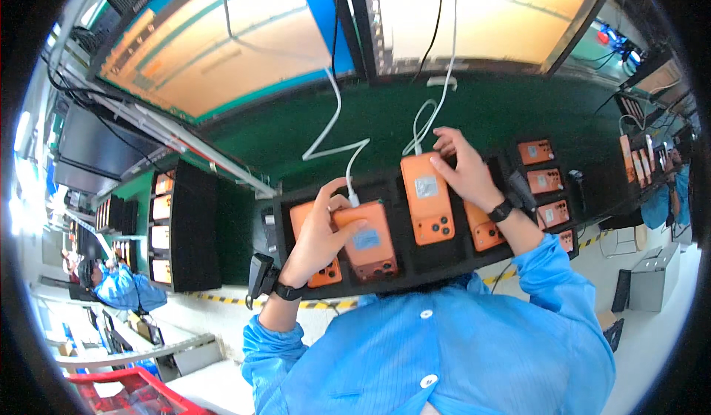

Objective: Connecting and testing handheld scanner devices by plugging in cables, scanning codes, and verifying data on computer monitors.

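Observation:
My left hand (320, 237) grips an orange phone (374, 246), its thumb on the label on the back and its fingers at the top edge. A white charging cable (353, 193) is plugged into that phone's upper end. Another orange phone (428, 211), camera side up, has a second white cable (419, 145) at its upper end. My right hand (468, 171) is at this phone's upper right corner, thumb touching its edge and fingers apart beside the cable. Partly covered by my hands and wrists are two more orange phones, one at the left (326, 275) and one at the right (485, 231).
Beneath the phones is a black tray (333, 290) with slots on a green mat (259, 145). Two monitors (215, 45) stand behind it. Black racks of orange phones are at the left (196, 230) and right (544, 180). A person in blue (129, 288) is farther left.

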Tool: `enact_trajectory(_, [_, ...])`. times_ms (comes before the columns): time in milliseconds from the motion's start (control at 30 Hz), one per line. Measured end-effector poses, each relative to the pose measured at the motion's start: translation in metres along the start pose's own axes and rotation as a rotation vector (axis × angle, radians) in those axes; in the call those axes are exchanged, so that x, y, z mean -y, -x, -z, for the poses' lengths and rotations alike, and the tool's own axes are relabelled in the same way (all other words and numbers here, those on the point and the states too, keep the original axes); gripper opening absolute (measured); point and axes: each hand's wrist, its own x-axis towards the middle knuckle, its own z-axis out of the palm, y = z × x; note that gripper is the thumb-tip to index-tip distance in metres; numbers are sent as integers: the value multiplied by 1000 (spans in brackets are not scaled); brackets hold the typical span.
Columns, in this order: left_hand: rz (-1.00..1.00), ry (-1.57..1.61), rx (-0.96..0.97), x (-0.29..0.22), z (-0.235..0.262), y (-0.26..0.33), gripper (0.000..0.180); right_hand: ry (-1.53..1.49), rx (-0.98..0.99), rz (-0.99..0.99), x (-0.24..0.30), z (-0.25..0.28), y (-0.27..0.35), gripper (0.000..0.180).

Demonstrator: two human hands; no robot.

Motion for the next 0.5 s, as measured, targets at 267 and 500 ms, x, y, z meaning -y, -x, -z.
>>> enact_trajectory(267, [-83,-469,-76,41,15,-81,78,99,-17,25,30,28,32,41])
enact_trajectory(500, [-332,-638,-399,-26,-65,5,48,155,63,61,48,89,188,37])
